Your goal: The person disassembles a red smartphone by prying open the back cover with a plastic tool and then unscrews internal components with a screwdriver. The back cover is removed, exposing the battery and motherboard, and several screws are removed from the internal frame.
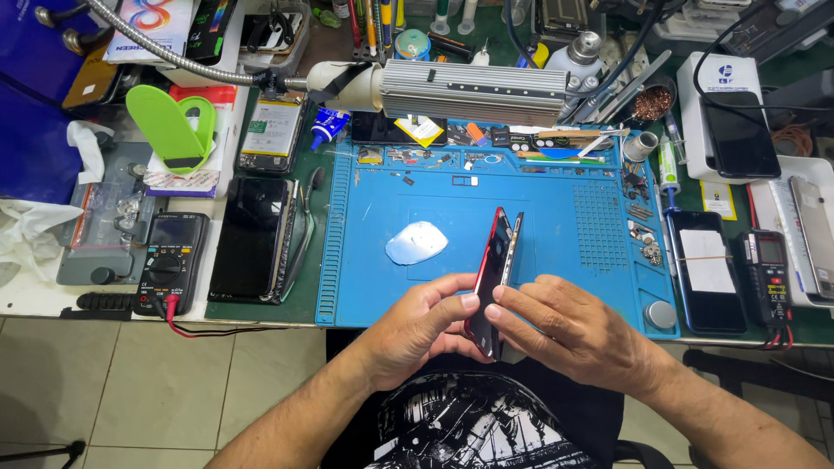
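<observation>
A red-edged smartphone [493, 271] stands on its side above the near edge of the blue repair mat [556, 226]. Its dark screen panel is lifted a little away from the body along the upper edge. My left hand [417, 330] grips the phone from the left, thumb against its face. My right hand [569, 334] holds it from the right, fingertips pressing the lower edge. A white cloth pad [417, 242] lies on the mat just left of the phone.
A ribbed lamp head [473, 89] on a gooseneck hangs over the mat's far edge. Small parts and screws fill the mat's trays. Dark phones [250, 250] and a multimeter [169, 260] lie left; another phone [708, 271] and meter [770, 276] right. A green stand [169, 126] sits far left.
</observation>
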